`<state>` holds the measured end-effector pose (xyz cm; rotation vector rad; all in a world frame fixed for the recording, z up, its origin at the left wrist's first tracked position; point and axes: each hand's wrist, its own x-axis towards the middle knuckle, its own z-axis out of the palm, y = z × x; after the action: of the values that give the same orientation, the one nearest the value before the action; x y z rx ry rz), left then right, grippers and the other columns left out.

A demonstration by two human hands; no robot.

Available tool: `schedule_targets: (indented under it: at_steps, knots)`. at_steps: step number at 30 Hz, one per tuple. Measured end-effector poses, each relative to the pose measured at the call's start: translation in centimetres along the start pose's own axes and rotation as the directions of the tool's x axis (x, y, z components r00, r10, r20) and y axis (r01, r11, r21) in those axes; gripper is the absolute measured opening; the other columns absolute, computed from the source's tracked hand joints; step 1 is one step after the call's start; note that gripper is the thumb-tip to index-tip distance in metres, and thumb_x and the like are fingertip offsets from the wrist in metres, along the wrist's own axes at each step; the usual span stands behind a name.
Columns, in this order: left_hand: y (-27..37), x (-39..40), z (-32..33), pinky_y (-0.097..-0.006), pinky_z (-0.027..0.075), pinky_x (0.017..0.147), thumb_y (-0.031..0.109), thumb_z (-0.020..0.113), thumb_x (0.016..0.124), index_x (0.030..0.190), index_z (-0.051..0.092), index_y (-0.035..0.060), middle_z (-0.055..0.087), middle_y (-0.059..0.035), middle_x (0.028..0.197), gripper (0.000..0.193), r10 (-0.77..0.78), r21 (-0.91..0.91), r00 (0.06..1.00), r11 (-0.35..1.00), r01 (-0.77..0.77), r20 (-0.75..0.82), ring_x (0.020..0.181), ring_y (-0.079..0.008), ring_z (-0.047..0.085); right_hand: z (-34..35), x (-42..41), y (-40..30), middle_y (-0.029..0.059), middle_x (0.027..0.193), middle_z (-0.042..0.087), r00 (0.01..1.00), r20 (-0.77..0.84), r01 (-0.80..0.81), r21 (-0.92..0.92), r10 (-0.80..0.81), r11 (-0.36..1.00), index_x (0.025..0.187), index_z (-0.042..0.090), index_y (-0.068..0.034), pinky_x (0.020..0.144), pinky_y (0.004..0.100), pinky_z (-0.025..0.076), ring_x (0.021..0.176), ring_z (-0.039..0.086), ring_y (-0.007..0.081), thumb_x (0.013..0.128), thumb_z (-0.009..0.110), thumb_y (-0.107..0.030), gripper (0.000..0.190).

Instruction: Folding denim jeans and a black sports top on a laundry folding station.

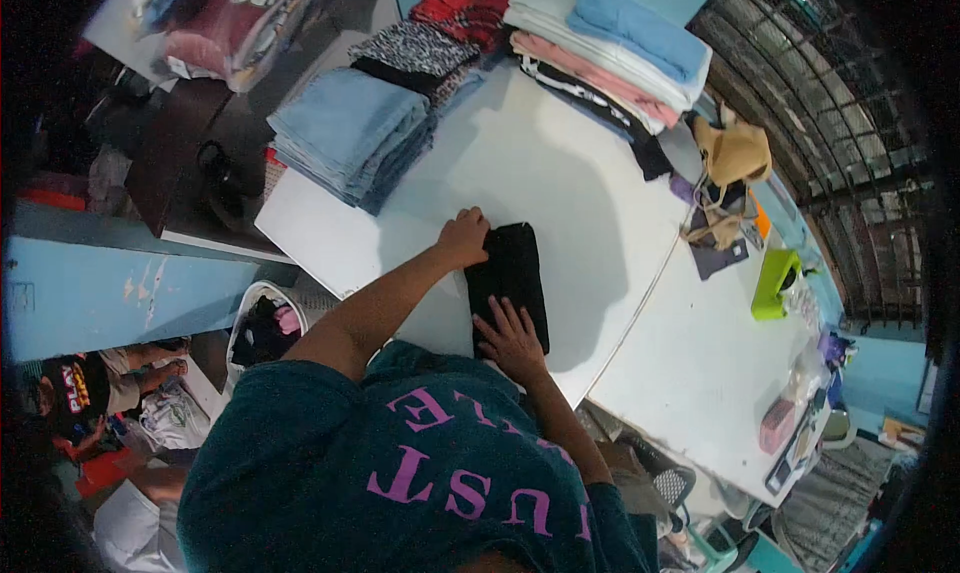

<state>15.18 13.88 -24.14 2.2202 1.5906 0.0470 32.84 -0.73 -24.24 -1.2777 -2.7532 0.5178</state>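
Observation:
On the white table (570,153) in front of me lies a black garment (517,273), folded into a narrow rectangle. My left hand (463,237) is at its far left edge, fingers curled and thumb against the cloth. Nearer my body, my right hand (514,339) rests flat on the garment with its fingers spread. A stack of folded blue denim (349,127) lies beyond my left hand, close to the table's left edge.
Behind the denim are folded patterned cloth (412,48) and red plaid cloth (465,3). A tall stack of folded clothes (607,48) stands at the back. Right are a tan bag (731,153) and green holder (776,284). A laundry basket (259,295) and another person (90,385) are left.

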Motion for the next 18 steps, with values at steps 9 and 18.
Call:
schedule_targets:
  at_steps: [9,18]
  knots:
    - [-1.1,-0.8,-1.5,-0.0399,0.042,0.074,0.022,0.06,0.068,0.105,0.042,-0.0003,0.055,-0.0197,0.095,0.047,-0.07,-0.412,0.931,0.883,0.225,0.359,0.087,-0.0333,0.053,-0.5,1.1,3.7,0.013,0.126,0.036,0.856,-0.218,-0.323,0.482,0.468,0.814,0.124,0.036,-0.012,0.095,0.0396,0.028,0.114,0.036,0.0296,0.077,0.058,-0.026,0.054]
    - [-0.3,-2.7,-2.5,-0.0333,0.042,0.075,0.02,0.062,0.072,0.1,0.046,0.004,0.055,-0.0117,0.088,0.036,0.122,-0.679,0.977,0.734,0.03,0.174,0.086,-0.0215,0.054,-6.3,8.0,7.3,0.0124,0.109,0.047,0.818,0.116,-0.161,0.987,0.563,0.03,0.118,0.036,-0.001,0.087,0.0326,0.034,0.1,0.045,0.0207,0.071,0.063,-0.016,0.057]
